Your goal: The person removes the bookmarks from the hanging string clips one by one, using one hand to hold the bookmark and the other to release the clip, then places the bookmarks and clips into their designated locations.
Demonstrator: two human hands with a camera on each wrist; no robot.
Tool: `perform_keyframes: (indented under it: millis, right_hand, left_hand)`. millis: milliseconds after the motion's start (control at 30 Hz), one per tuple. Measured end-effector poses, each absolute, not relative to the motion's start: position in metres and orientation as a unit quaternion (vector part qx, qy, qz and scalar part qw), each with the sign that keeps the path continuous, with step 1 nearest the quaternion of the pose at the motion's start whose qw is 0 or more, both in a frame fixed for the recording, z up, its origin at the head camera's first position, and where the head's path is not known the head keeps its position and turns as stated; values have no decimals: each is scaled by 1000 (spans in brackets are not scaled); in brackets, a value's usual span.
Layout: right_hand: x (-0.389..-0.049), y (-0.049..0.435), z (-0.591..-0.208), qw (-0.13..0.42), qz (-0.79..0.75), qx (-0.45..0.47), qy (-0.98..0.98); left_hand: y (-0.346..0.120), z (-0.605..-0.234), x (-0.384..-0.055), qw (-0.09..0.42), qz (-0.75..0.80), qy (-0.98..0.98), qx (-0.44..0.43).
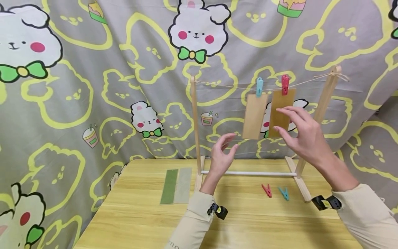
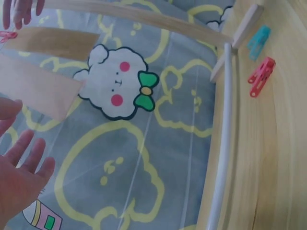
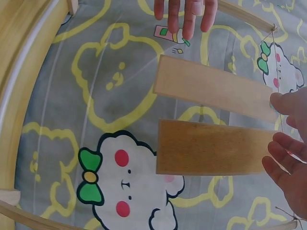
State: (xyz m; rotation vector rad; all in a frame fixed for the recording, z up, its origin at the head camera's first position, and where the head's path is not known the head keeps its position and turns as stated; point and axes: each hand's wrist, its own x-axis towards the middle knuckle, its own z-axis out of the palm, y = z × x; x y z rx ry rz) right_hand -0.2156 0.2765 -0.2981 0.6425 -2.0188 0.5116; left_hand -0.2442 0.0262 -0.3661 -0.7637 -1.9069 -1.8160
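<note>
Two rectangular cards hang side by side from a string (image 1: 303,83): a light tan card (image 1: 255,117) under a blue clothespin (image 1: 259,87), and a brown card (image 1: 277,116) under a red clothespin (image 1: 285,85). My right hand (image 1: 306,136) is in front of the brown card, thumb and fingers spread apart, gripping nothing. Whether its fingertips touch the card, I cannot tell. Lower and to the left of the tan card is my left hand (image 1: 222,155), loosely curved and holding nothing. The right wrist view shows both cards' faces, the brown card (image 3: 211,147) nearer the bottom.
A wooden stand with a left post (image 1: 196,124), right post (image 1: 324,100) and white crossbar (image 1: 248,173) carries the string. On the table (image 1: 130,207) lie a green card (image 1: 169,186), a grey card (image 1: 183,185), another red clothespin (image 1: 267,190) and another blue clothespin (image 1: 284,193). A patterned curtain (image 1: 149,83) hangs behind.
</note>
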Motion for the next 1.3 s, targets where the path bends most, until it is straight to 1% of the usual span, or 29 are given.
perform_keyframes:
  millis: [100,200,333,500,733,1000,1300]
  right_hand:
    - [-216,278,-292,468,196,267,-819]
    - [-217,279,-287,468,187,271,-820]
    - [-219,276,-281,456,185,268,-829]
    - [-220,272,-278,442,193,262,-836]
    - [-222,264,-272,449,207,267,-827]
    - [-224,256,-260,454,213,268,-823]
    - [-236,251,-247,455,216,271,-820]
  left_hand:
    - [32,-370,-248,204,-647,-679,-281]
    - [38,-379,-259,203,-654,-669,-289]
    - [40,-393,-275,190,-664,-657,-301]
    - [41,-399,-285,175,-661,-664,-304]
    - [50,-393,-286,187,-652,-672,-299]
    - [63,-386,-291,177,-681,-646,-296]
    - [66,-383,-296,167,-713,-622,-279]
